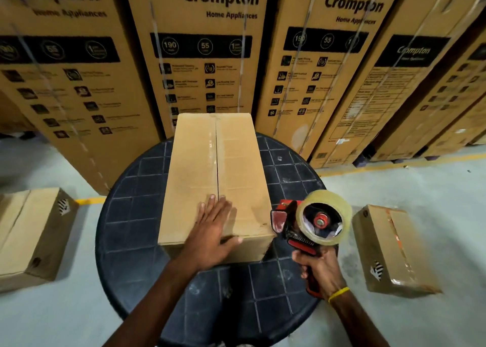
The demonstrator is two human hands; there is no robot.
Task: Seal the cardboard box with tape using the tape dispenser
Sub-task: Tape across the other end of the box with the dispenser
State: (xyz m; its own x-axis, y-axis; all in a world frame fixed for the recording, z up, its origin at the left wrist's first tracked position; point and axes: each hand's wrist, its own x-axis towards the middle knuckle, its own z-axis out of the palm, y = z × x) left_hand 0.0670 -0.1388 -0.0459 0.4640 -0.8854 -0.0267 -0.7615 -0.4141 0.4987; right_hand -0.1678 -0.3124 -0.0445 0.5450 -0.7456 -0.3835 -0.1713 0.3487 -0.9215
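— Where is the cardboard box (214,178) sitting?

— It is standing in the middle of the round dark surface (131,215), long side running away from me, flaps closed and meeting at a centre seam (217,159). Some clear tape seems to be lying along the far part of that seam already; I cannot tell how far it is reaching toward me.

— How are you holding things?

— My left hand (214,228) is lying flat and open on the near end of the lid, fingers (210,202) spread, pressing rather than gripping. My right hand (319,270) is wrapping closed around the handle of the red tape dispenser (307,228), which is hovering just beside the box's near right corner with its clear roll (324,219) facing me.

— How is the box going to handle?

— I am judging it stiff but light enough to slide on that surface, so pinning the lid is making sense. The flaps are probably giving a little under pressure beside the seam.

— Room to move?

— The seam line is lying open ahead of my left hand. The surface's rim is curving close under the near end, smaller boxes (391,249) are sitting on the floor at both sides, and tall printed cartons (205,57) are standing right behind the far end.
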